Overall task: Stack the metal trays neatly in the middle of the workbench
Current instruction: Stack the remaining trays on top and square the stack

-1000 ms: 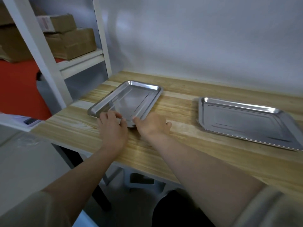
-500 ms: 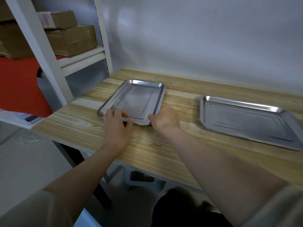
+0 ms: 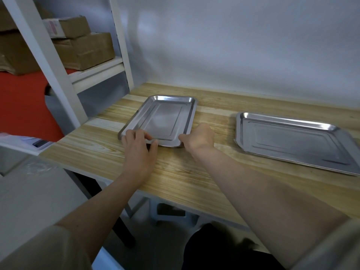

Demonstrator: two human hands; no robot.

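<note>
A small rectangular metal tray (image 3: 165, 117) lies flat on the left part of the wooden workbench (image 3: 175, 172). My left hand (image 3: 139, 147) grips the tray's near rim at its left corner, fingers curled over the edge. My right hand (image 3: 198, 138) holds the near right corner of the same tray. A larger metal tray (image 3: 292, 141) lies flat on the right part of the bench, apart from both hands, its right end cut off by the frame.
A white shelving unit (image 3: 58, 75) stands left of the bench with cardboard boxes (image 3: 85, 47) on its shelf. A grey wall (image 3: 233, 45) runs behind the bench. A low white surface (image 3: 19, 145) sits at the near left.
Both hands have slid the small tray to the right and turned it straighter on the bench. My right hand shifted from the near edge's middle to the right corner.
</note>
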